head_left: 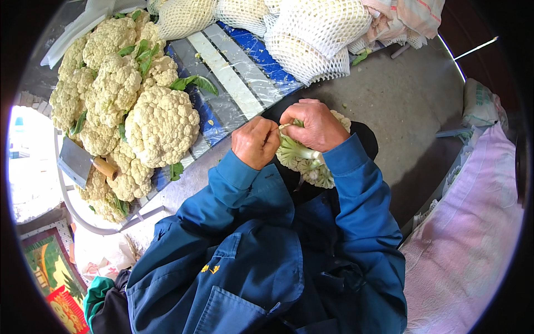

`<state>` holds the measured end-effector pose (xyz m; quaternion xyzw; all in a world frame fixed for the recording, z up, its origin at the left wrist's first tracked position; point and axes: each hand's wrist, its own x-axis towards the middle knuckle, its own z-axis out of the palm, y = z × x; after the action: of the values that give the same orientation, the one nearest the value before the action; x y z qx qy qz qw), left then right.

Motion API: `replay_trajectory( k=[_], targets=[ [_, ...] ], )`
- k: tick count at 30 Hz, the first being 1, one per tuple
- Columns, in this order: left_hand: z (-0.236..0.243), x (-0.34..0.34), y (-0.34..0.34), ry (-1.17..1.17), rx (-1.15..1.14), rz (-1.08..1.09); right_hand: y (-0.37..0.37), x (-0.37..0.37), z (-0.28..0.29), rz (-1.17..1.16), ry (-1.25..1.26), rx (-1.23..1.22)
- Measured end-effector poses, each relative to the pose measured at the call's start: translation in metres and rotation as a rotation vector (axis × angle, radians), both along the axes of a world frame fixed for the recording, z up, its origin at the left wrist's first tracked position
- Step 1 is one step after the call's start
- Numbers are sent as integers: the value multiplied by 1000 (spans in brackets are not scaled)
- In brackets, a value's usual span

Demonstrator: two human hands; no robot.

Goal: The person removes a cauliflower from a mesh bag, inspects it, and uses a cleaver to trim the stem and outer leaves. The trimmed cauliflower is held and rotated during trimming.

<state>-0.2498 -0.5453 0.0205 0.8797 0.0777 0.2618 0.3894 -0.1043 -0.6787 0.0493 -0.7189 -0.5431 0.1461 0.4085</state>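
Note:
A cauliflower [306, 158] lies tilted on my lap, its pale stem and green-tinged underside turned up. My right hand [315, 127] is curled over its upper part, thumb and forefinger pinched at its edge. My left hand [256, 142] is closed beside it, fingertips meeting those of the right. Whatever the left fingers pinch is hidden. To the left, a pile of cauliflowers [162, 127] with some green leaves covers the end of the table. A cleaver [78, 161] with a wooden handle lies on the pile.
The table [231, 78] has a blue, grey and white striped cover. Cauliflowers in white foam net sleeves [311, 39] lie along its far side. At the right stand a pinkish woven sack [461, 239] and a smaller pale sack [478, 103]. Grey floor [403, 106] shows between.

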Motion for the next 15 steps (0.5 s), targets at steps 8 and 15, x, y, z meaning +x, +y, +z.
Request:
replay_trajectory(
  k=[8,15],
  targets=[
    [-4,-5,4,-19,-251,19,-1,-1,0,-19,22,8],
    [1,-4,8,81,-254,-98,-2,-1,5,-6,35,-71]
  ],
)
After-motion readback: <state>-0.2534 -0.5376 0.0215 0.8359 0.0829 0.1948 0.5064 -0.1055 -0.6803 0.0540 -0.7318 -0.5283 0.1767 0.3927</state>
